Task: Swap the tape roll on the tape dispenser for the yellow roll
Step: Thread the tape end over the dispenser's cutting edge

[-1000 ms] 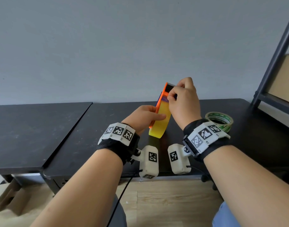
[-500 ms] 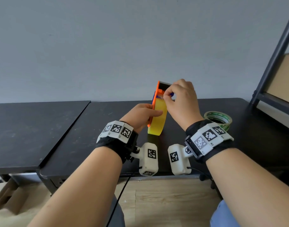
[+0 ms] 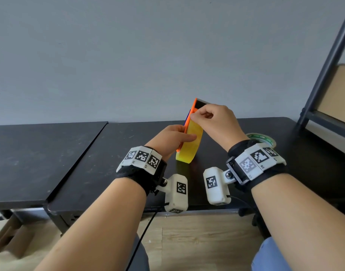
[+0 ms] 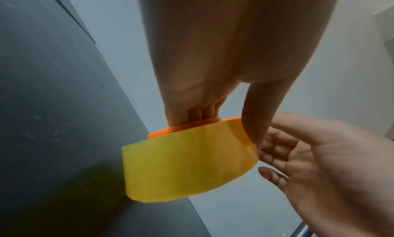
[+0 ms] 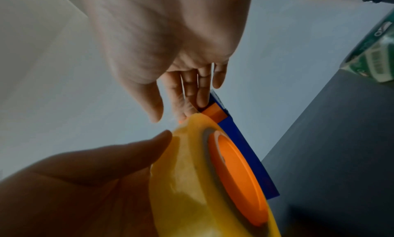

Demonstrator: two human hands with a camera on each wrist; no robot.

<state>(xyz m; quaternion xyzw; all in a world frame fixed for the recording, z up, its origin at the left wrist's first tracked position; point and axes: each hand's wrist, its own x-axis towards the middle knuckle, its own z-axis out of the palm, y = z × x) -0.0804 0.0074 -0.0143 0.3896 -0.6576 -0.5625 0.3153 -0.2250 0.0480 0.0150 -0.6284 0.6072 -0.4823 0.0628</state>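
Here, the orange-and-blue plastic tape dispenser (image 3: 193,112) is standing upright on its lower end on the black table (image 3: 109,153), with the translucent yellow roll of tape (image 3: 189,147) seated on its orange hub (image 5: 238,178). The left hand (image 3: 171,137) is gripping the assembly from the left side, fingers curled behind the orange frame and the thumb (image 4: 258,116) lying across the roll's outer face. The right hand (image 3: 216,122) is reaching in from the right near the dispenser's top, its thumb and forefinger drawn together at the upper end of the yellow tape, just below the serrated cutter; whether the tape's free end is actually being pinched cannot be told, since the right wrist view is blurred there. A second roll of tape with green printing (image 3: 263,138) is lying flat on the table, beside the right wrist and apart from the dispenser.
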